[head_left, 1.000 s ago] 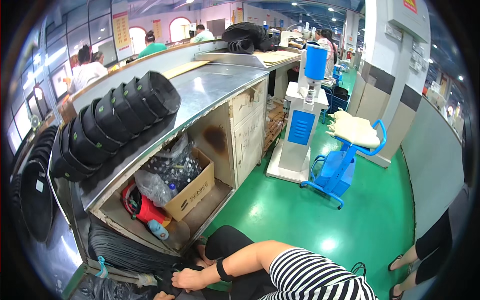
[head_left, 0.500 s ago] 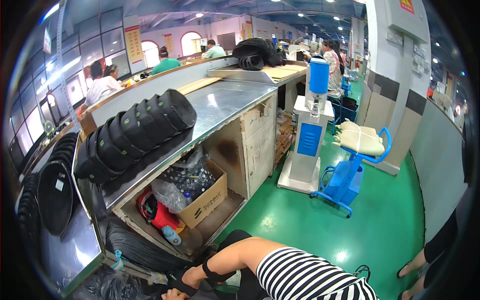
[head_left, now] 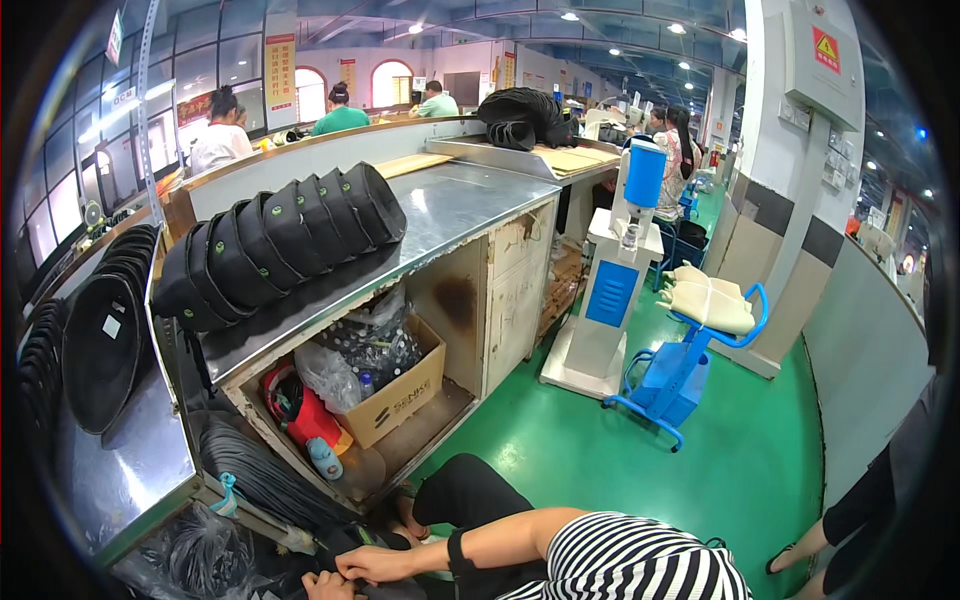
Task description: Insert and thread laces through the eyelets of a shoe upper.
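At the lower edge, my right hand [head_left: 372, 563] reaches across from a striped sleeve [head_left: 640, 555], a black band around its forearm. Its fingers are closed in a pinch on some black material [head_left: 345, 540]. Right beside it, partly cut off by the picture's edge, my left hand [head_left: 328, 586] has its fingers bent onto the same dark material. The shape of that material is hard to make out. A thick bundle of long black strips [head_left: 265, 470] hangs next to the hands, and clear plastic bags [head_left: 205, 550] lie to their left.
A metal counter [head_left: 455, 190] carries a row of nested black shells [head_left: 275, 235]; more shells [head_left: 105, 350] stand at left. The open cabinet below holds a cardboard box [head_left: 400, 395] and a red bag [head_left: 310, 405]. A blue-and-white machine [head_left: 600, 290] and blue stand [head_left: 675, 385] are on the floor.
My right hand has come out from the dark material into sight, close against my left hand. My left hand has shifted slightly left. The whole view has turned a little.
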The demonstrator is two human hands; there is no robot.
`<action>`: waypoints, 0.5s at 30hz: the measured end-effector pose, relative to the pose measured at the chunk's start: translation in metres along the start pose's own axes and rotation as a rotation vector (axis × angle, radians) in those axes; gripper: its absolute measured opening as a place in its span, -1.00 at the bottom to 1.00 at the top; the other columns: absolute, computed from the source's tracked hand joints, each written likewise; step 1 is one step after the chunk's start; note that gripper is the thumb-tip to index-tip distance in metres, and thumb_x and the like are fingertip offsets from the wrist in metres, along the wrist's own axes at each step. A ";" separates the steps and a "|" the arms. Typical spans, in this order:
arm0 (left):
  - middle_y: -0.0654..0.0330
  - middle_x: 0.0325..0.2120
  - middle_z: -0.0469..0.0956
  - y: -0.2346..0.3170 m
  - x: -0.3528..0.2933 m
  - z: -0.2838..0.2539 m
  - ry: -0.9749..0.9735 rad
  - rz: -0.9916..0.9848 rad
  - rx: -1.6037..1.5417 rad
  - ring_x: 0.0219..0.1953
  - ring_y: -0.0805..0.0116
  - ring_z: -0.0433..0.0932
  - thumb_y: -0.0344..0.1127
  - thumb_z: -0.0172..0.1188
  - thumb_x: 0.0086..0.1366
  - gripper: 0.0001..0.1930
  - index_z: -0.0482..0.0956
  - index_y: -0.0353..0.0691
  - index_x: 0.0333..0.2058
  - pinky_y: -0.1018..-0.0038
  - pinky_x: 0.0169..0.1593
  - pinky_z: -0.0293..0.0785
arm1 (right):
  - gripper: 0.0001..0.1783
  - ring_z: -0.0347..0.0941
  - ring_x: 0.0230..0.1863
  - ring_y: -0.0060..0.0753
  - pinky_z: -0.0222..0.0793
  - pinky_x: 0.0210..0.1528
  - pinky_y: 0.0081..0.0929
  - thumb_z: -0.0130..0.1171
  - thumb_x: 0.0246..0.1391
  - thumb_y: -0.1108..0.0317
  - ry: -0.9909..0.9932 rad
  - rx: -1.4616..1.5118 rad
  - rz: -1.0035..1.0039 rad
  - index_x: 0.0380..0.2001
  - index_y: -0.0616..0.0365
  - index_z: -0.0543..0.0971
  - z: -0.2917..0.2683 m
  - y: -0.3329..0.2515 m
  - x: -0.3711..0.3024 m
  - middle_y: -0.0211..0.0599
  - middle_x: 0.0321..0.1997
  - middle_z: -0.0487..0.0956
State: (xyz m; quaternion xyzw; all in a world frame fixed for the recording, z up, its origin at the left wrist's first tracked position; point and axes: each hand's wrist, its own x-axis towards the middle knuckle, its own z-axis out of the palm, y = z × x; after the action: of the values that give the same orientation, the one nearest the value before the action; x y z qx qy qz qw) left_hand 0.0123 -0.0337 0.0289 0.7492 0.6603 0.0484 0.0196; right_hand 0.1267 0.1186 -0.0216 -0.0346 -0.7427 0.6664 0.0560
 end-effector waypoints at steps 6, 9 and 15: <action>0.15 -0.26 0.57 -0.011 0.015 0.000 -0.314 -0.118 0.031 -0.10 0.15 0.47 -0.26 0.28 0.06 -0.74 0.62 -0.16 -0.24 0.07 -0.01 0.29 | -0.84 0.25 -0.75 -0.51 0.16 -0.65 -0.48 -0.14 0.30 0.34 0.185 0.118 0.015 -0.36 0.15 0.33 0.007 0.024 0.018 -0.38 -0.65 0.38; 0.10 -0.29 0.61 -0.025 0.016 0.003 -0.359 -0.143 -0.112 -0.13 0.10 0.53 -0.24 0.34 0.01 -0.74 0.67 -0.16 -0.29 0.15 -0.04 0.39 | -0.82 0.47 -0.53 -0.51 0.36 -0.50 -0.45 0.16 0.13 0.27 0.300 -0.169 -0.105 -0.27 0.12 0.55 0.010 0.036 0.017 -0.43 -0.55 0.56; -0.02 -0.40 0.61 -0.001 0.048 -0.019 -0.528 -0.309 -0.109 -0.32 -0.01 0.60 -0.21 0.39 0.00 -0.74 0.69 -0.20 -0.34 0.23 -0.26 0.52 | -0.78 0.53 -0.45 -0.38 0.43 -0.41 -0.39 0.28 -0.01 0.23 0.223 -0.083 -0.223 -0.33 0.09 0.58 0.007 0.058 0.016 -0.28 -0.44 0.63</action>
State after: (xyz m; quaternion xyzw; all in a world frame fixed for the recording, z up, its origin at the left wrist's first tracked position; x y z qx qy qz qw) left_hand 0.0151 0.0133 0.0498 0.6244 0.7350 -0.1161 0.2375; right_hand 0.1085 0.1200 -0.0796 -0.0279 -0.7580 0.6169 0.2100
